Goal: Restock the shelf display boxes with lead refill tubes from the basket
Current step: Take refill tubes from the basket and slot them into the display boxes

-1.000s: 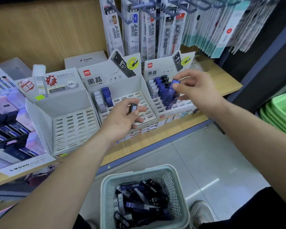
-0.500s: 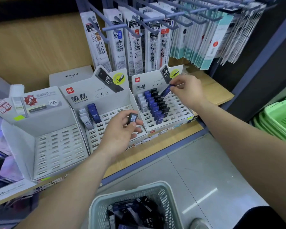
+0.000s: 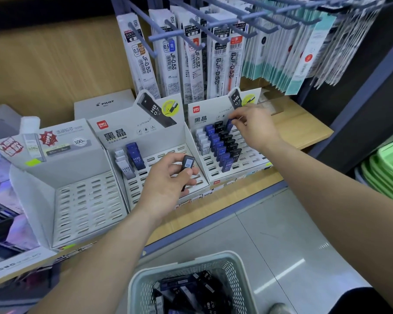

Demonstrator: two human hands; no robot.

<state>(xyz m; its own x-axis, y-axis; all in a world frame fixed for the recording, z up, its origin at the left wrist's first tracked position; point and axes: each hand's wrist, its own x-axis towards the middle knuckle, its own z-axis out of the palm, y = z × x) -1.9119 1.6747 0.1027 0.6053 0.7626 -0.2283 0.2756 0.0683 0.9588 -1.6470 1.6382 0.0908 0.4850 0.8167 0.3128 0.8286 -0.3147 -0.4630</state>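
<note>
- Head view, right hand: thumb and forefinger are clamped on a blue lead refill tube at the back of the right display box, just beside its black row. Whether the tube is seated in a slot cannot be told.
- Right display box: three rows of tubes stand side by side, grey, blue and black. The slots to their right are bare.
- Left hand: thumb and curled fingers grip a black tube, label end up, in front of the middle display box.
- Middle display box: a few grey tubes and blue tubes stand at its left rear.
- Left display box: only its slotted tray shows.
- Basket: at the bottom edge, below the shelf, holding loose black and blue tubes.
- Hanging refill packs: on pegs above the boxes.
</note>
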